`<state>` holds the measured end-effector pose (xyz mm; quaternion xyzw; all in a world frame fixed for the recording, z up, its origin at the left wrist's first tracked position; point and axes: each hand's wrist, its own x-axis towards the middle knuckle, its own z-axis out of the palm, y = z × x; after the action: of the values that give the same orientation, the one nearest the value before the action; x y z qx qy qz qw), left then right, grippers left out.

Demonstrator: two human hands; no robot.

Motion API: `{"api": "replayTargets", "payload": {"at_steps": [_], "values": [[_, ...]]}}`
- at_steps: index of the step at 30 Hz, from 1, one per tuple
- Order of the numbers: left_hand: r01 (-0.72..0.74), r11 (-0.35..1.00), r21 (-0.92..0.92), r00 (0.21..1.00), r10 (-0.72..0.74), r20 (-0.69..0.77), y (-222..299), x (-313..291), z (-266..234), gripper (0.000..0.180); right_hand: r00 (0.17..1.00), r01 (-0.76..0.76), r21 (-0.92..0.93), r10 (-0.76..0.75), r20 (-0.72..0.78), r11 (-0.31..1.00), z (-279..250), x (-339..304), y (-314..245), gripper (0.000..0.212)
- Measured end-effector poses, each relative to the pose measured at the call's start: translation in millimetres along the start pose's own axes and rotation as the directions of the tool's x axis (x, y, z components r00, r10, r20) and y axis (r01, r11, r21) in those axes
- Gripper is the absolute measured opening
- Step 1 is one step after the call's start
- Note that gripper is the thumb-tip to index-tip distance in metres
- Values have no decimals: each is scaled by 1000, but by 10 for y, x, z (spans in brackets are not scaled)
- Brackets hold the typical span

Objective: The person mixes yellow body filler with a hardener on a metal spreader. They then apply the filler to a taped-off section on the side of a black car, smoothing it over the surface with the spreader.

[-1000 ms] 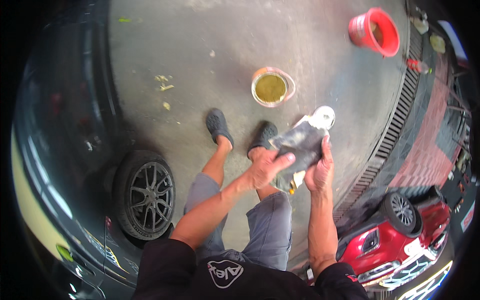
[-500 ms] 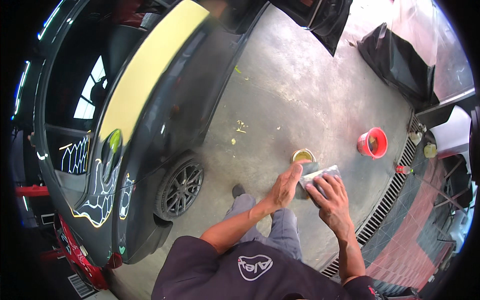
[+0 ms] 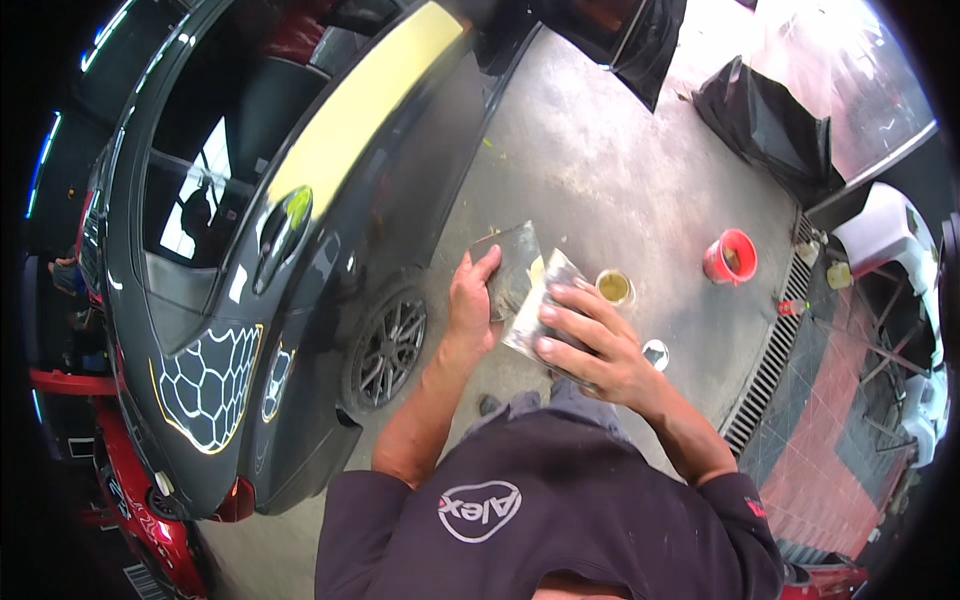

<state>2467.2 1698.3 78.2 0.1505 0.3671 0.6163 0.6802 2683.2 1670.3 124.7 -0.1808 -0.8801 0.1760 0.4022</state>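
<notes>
My left hand (image 3: 470, 303) is closed on a flat grey plate (image 3: 516, 258), its thumb resting on the face. In my right hand (image 3: 602, 348) is a wide, flat filler spreader (image 3: 527, 322), smeared grey and whitish, with the fingers spread over its back. A dab of yellow paste shows between the two tools, which overlap in this view, so I cannot tell whether they touch. Just beyond my right hand, an open tin (image 3: 615, 287) with yellowish paste inside stands on the floor. On my left, the dark car (image 3: 400, 190) carries a long pale-yellow filler strip (image 3: 365, 95) along its side.
A red bucket (image 3: 730, 257) stands right of the tin, and a round white lid (image 3: 655, 354) lies near my right forearm. Beyond them runs a floor drain grate (image 3: 765, 370). Black sheeting (image 3: 770, 130) hangs at the far right, and a white bumper (image 3: 885, 230) sits on a stand.
Both hands have moved left, toward the car, with the plate and spreader still held. My view has shifted, and the white lid has come into sight.
</notes>
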Motion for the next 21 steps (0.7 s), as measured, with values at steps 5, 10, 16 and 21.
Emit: {"api": "replayTargets", "payload": {"at_steps": [5, 10, 16, 21], "values": [[66, 997, -38, 997, -67, -32, 258, -886, -26, 26, 1000, -13, -6, 13, 9, 1000, 454, -260, -295, 65], [-57, 990, 126, 998, 60, -23, 470, -1472, -576, 26, 942, 23, -305, 81, 325, 952, 292, -300, -614, 68], [-285, 904, 320, 958, 264, 110, 503, -1734, -792, 24, 911, 106, -387, 67, 407, 916, 601, -183, -1453, 65], [-403, 727, 556, 912, 270, 308, 456, -1995, -862, 25, 893, 98, -465, 129, 432, 880, 646, -174, -1733, 63]]}}
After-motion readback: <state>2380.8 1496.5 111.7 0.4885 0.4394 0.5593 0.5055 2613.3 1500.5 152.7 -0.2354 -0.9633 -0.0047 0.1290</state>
